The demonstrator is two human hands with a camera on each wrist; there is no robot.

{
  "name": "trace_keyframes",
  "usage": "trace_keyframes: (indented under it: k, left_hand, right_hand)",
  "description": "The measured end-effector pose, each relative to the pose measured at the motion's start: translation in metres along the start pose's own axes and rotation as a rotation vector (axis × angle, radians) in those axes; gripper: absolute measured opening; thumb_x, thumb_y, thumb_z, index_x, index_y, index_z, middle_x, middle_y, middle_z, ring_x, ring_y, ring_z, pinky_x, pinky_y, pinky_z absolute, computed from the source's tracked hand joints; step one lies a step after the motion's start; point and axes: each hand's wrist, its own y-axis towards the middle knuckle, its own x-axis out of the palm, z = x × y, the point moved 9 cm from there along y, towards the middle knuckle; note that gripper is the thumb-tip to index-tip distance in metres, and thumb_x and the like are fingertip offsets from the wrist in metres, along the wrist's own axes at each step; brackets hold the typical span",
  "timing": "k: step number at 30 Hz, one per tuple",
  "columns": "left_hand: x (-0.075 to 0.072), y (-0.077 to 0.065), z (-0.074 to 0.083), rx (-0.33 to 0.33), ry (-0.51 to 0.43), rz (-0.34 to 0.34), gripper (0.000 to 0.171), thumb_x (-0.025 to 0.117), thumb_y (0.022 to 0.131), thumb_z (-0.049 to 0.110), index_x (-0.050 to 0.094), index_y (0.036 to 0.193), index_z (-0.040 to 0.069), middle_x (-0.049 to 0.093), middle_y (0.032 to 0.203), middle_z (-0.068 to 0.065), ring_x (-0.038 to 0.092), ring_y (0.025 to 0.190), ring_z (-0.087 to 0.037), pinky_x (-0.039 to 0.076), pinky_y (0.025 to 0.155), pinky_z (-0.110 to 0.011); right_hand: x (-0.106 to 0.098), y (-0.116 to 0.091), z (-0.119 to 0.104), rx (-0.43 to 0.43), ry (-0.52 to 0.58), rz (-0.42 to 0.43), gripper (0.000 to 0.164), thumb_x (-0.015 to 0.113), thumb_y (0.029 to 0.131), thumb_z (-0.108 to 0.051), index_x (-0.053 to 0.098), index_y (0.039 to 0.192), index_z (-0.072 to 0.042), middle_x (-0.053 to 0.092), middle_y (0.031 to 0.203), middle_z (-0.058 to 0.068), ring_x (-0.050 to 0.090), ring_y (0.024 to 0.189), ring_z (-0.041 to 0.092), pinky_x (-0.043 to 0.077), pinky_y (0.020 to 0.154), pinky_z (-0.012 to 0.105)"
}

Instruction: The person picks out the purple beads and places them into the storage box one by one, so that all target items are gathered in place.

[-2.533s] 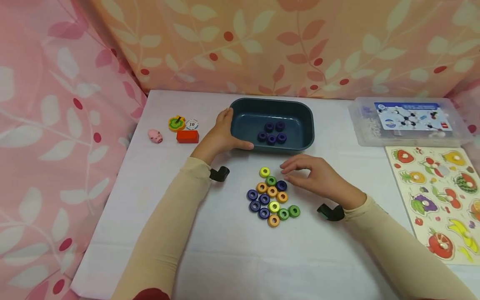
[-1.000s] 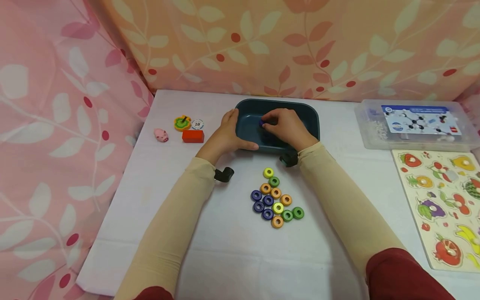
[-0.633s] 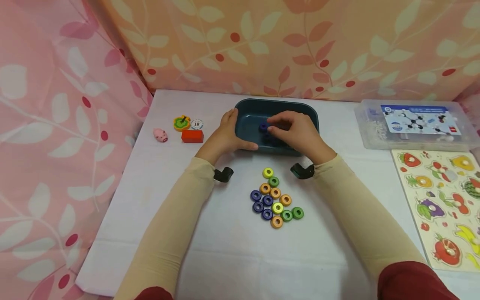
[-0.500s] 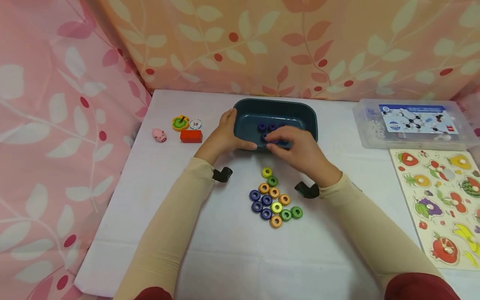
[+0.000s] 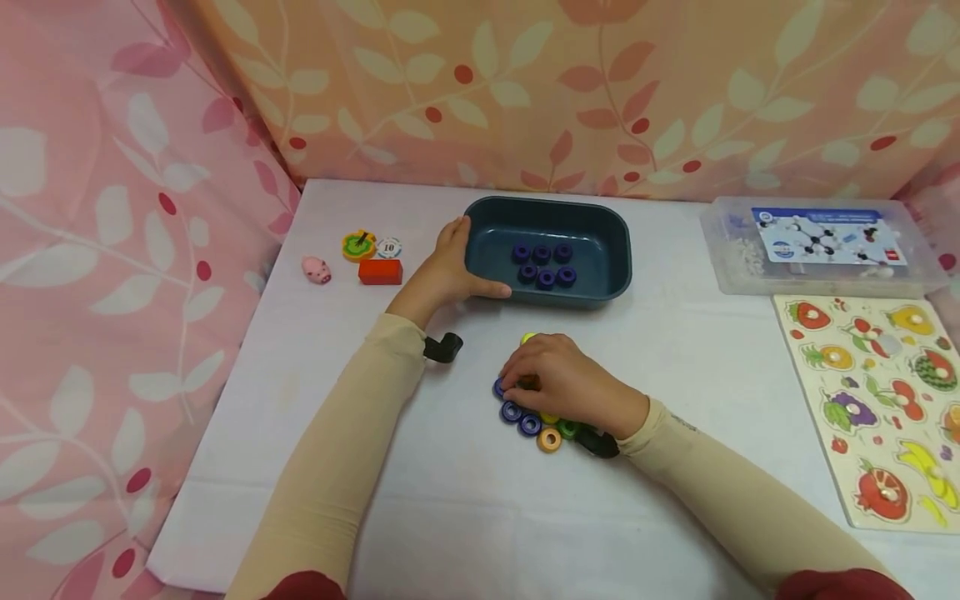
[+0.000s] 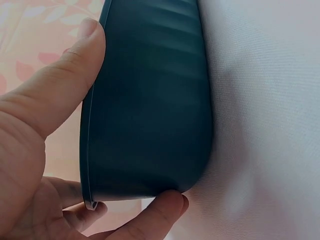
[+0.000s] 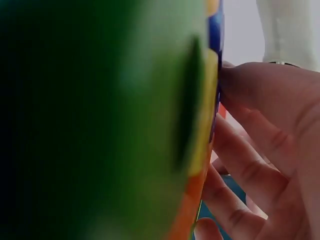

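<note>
My left hand grips the left end of a dark teal plastic basin, thumb along its front. In the left wrist view the thumb presses by the rim and fingertips touch the basin's wall. Several dark blue rings lie inside. My right hand is low over a cluster of coloured rings on the table, fingers bent, fingertips right at a blue ring. I cannot tell whether it pinches that ring. Other blue rings, an orange ring and a yellow ring show around the hand; more are hidden beneath it.
At the left lie a pink toy pig, a red block, a tree-shaped toy and a chip marked 10. On the right are a clear plastic box and a fruit puzzle board. Patterned curtains hang behind.
My right hand carried a blue ring into the basin, let it go there and moved the rings about. It has since come back down to the cluster. The left hand kept its grip.
</note>
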Motion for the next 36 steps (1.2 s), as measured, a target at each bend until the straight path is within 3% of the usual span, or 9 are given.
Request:
trace_keyframes:
  k: [5, 12, 16, 19, 25, 31, 36]
  left_hand:
    - [0.001, 0.001, -0.002, 0.000, 0.003, -0.005, 0.136, 0.088, 0.068, 0.056, -0.005, 0.162, 0.026, -0.007, 0.170, 0.006, 0.017, 0.155, -0.025, 0.026, 0.123, -0.047]
    - [0.000, 0.000, -0.003, -0.004, 0.000, -0.005, 0.137, 0.088, 0.067, 0.056, -0.006, 0.162, 0.027, -0.008, 0.170, 0.007, 0.016, 0.155, -0.024, 0.026, 0.123, -0.048]
    - [0.000, 0.000, -0.003, -0.005, -0.002, -0.005, 0.136, 0.088, 0.068, 0.056, -0.005, 0.162, 0.027, -0.008, 0.170, 0.007, 0.017, 0.155, -0.025, 0.027, 0.123, -0.049]
    - [0.001, 0.000, -0.002, -0.006, 0.006, -0.001, 0.135, 0.088, 0.069, 0.055, -0.005, 0.162, 0.027, -0.007, 0.170, 0.006, 0.018, 0.154, -0.027, 0.027, 0.122, -0.050]
    - [0.001, 0.003, -0.002, -0.004, 0.013, 0.011, 0.133, 0.088, 0.070, 0.054, -0.004, 0.163, 0.026, -0.006, 0.170, 0.005, 0.019, 0.154, -0.028, 0.027, 0.122, -0.050]
    - [0.002, 0.004, -0.003, -0.006, 0.009, -0.003, 0.134, 0.087, 0.070, 0.055, -0.004, 0.163, 0.026, -0.006, 0.170, 0.005, 0.018, 0.154, -0.026, 0.028, 0.122, -0.048]
    - [0.002, 0.005, -0.002, 0.003, 0.015, -0.002, 0.133, 0.087, 0.070, 0.055, -0.004, 0.163, 0.025, -0.006, 0.170, 0.005, 0.019, 0.154, -0.027, 0.029, 0.121, -0.049]
  right_hand:
    - [0.005, 0.004, 0.001, -0.006, 0.015, -0.006, 0.008, 0.078, 0.088, -0.033, 0.079, 0.094, -0.029, 0.071, 0.103, -0.022, 0.058, 0.107, 0.005, 0.040, 0.100, 0.043]
    - [-0.001, 0.009, -0.001, -0.044, 0.078, 0.022, 0.008, 0.076, 0.090, -0.025, 0.077, 0.097, -0.024, 0.071, 0.104, -0.015, 0.063, 0.099, 0.003, 0.051, 0.093, 0.033]
    - [-0.025, 0.007, 0.001, -0.011, 0.176, 0.080, 0.013, 0.076, 0.089, -0.019, 0.077, 0.102, -0.021, 0.071, 0.110, -0.011, 0.064, 0.101, 0.004, 0.055, 0.091, 0.030]
    - [-0.055, 0.006, 0.009, 0.022, 0.202, 0.173, 0.017, 0.078, 0.088, -0.017, 0.077, 0.105, -0.020, 0.072, 0.111, -0.008, 0.065, 0.107, 0.009, 0.055, 0.095, 0.035]
    - [-0.100, 0.027, 0.054, 0.164, 0.196, 0.322, 0.019, 0.078, 0.088, -0.018, 0.076, 0.106, -0.016, 0.073, 0.110, -0.001, 0.066, 0.105, 0.015, 0.055, 0.094, 0.044]
    - [-0.089, 0.070, 0.093, 0.268, 0.160, 0.221, 0.023, 0.072, 0.093, -0.029, 0.075, 0.115, -0.020, 0.071, 0.115, 0.001, 0.063, 0.109, 0.018, 0.050, 0.100, 0.043]
    - [-0.076, 0.089, 0.101, 0.278, 0.161, 0.145, 0.024, 0.071, 0.094, -0.029, 0.074, 0.117, -0.020, 0.072, 0.115, -0.001, 0.063, 0.105, 0.016, 0.052, 0.095, 0.040]
